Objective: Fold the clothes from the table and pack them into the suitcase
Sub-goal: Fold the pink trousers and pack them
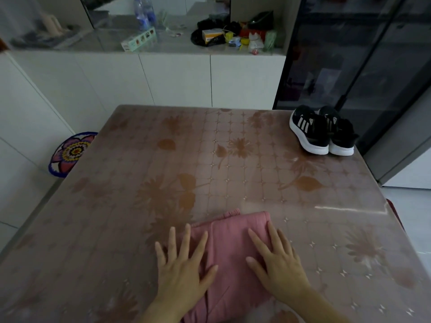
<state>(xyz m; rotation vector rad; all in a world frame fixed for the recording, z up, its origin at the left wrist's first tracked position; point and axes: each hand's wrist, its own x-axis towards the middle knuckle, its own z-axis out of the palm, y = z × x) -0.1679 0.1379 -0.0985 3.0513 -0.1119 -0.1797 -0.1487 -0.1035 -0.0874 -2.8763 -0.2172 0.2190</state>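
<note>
A folded pink garment [229, 243] lies near the front edge of the table [210, 159], its elastic waistband pointing away from me. My left hand [184, 266] rests flat on the garment's left edge, fingers straight and spread, partly on the tablecloth. My right hand [277, 259] presses flat on the garment's right side with straight fingers. Neither hand grips the cloth. No suitcase is in view.
A pair of black sneakers with white soles [323, 130] stands at the table's far right corner. A round patterned stool [71, 153] sits by the table's left side. Behind are white cabinets with a cluttered counter [163, 40] and a dark glass cabinet [361, 54].
</note>
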